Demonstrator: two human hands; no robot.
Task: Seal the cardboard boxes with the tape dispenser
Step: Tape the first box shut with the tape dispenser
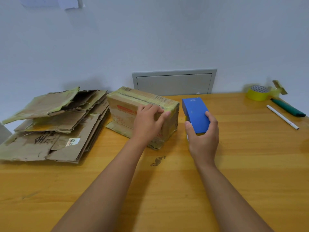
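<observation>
On the bench (234,173) the cardboard box (133,104) stands left of centre, its taped seam running from far left to near right. The left hand (147,121) presses flat-fingered on its near top edge. Just right of the box, the right hand (203,136) clamps the blue tape dispenser (194,113), nearer the seam's near end.

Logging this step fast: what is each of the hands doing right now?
Left hand: open, fingers pressing on the top edge of the taped cardboard box.
Right hand: gripping the blue tape dispenser, thumb on one side and fingers on the other.
</observation>
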